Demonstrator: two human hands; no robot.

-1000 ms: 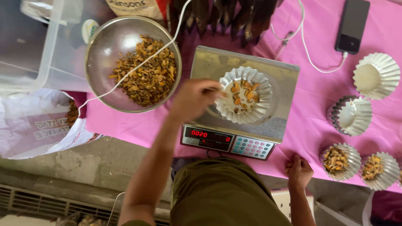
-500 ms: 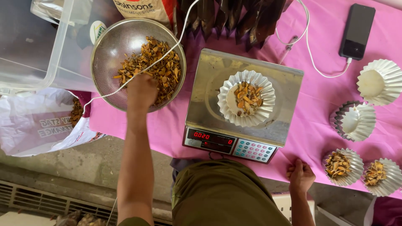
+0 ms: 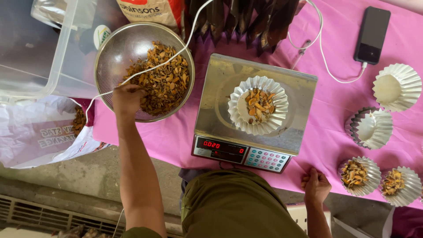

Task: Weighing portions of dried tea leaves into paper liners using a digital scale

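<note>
My left hand reaches into a round metal sieve bowl of orange-brown dried pieces, its fingers closed among them. A steel digital scale stands to the right of the bowl, and a pleated foil cup with a small heap of the same pieces sits on its platform. My right hand rests at the near edge of the pink-covered table, its fingers curled; I cannot see anything in it.
Two filled foil cups sit at the near right, with empty pleated cups behind them. A phone on a white cable lies at the far right. A clear plastic tub and a white bag are at the left.
My left hand left the foil cup on the scale and moved left into the sieve bowl. My right hand stayed at the table's edge.
</note>
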